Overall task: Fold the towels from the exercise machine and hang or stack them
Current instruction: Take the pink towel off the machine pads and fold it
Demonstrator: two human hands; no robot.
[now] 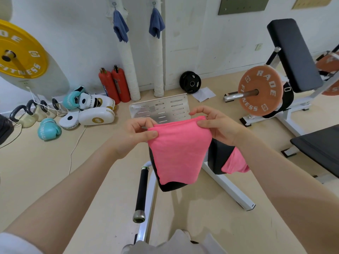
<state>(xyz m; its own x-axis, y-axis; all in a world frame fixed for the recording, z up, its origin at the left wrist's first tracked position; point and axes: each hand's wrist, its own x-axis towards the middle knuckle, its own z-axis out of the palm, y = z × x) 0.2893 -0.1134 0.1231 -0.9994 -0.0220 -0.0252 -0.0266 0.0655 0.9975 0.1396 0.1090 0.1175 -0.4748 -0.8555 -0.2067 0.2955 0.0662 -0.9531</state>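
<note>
Hands pinching pink towel (178,149), second towel (235,163) half-hidden

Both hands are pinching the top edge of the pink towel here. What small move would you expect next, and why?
Probably bringing the left hand and right hand together to fold the pink cloth towel in half. Each pinches a top corner, and the towel hangs flat between them above the black padded seat.

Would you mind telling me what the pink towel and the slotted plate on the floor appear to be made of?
The pink towel looks like soft matte cloth, maybe microfibre: it drapes limply from the left hand and right hand. The slotted plate looks like bare brushed metal: grey, slightly shiny, with cleanly cut slots.
</note>
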